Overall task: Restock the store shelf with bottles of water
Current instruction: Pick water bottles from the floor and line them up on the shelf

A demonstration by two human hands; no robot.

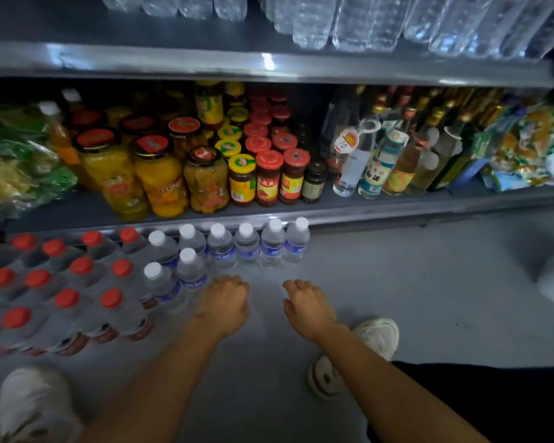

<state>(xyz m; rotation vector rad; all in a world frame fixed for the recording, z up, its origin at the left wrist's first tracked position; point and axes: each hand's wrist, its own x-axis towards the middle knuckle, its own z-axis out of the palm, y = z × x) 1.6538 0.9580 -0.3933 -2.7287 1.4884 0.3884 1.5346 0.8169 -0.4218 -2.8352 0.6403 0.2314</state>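
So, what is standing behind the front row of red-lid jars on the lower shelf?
Behind the front red-lid jars, more red-lid jars stand in rows toward the back. The deepest part is dark, so the last rows cannot be seen.

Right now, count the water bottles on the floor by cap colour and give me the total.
White caps: 8
Red caps: 12 in view; the pack runs off the left edge
Total: 20 in view
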